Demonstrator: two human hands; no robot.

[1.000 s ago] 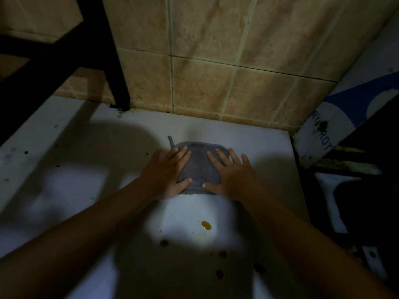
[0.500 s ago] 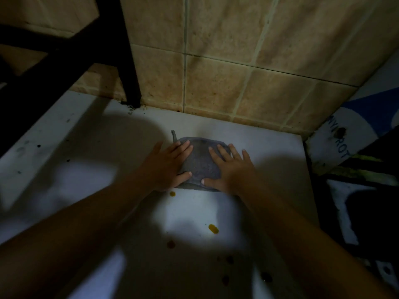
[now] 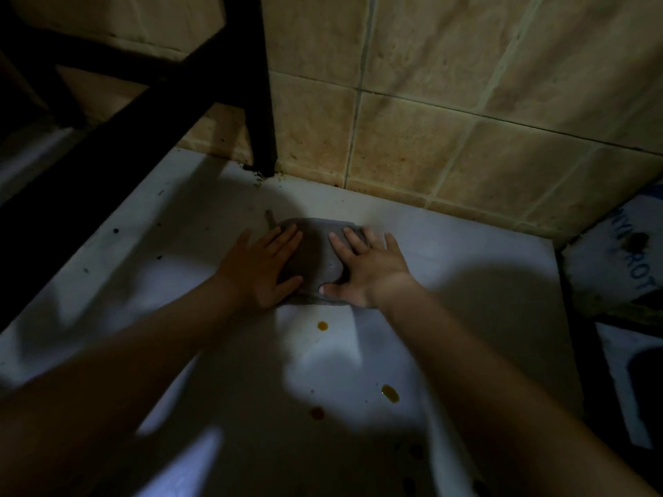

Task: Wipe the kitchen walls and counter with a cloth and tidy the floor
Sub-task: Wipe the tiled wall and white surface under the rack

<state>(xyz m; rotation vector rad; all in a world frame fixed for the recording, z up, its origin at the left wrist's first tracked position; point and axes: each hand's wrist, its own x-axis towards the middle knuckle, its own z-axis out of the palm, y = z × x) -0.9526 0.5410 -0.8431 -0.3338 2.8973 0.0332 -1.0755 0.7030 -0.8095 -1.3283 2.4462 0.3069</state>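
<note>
A folded grey cloth (image 3: 315,256) lies flat on the white counter (image 3: 448,267), close to the tiled wall (image 3: 448,102). My left hand (image 3: 260,269) presses on the cloth's left half, palm down, fingers spread. My right hand (image 3: 366,269) presses on its right half the same way. Both hands cover much of the cloth. Orange-brown drops (image 3: 322,326) dot the counter just behind the cloth, nearer me, with another drop (image 3: 390,393) further back.
A black frame leg (image 3: 263,113) stands on the counter at the wall, left of the cloth. Its dark crossbar (image 3: 89,166) runs over the counter's left side. A white and blue printed board (image 3: 624,267) leans beyond the counter's right edge. The scene is dim.
Both hands have pushed the cloth away from me toward the wall. An orange drop near the cloth's near edge has come into the open behind it.
</note>
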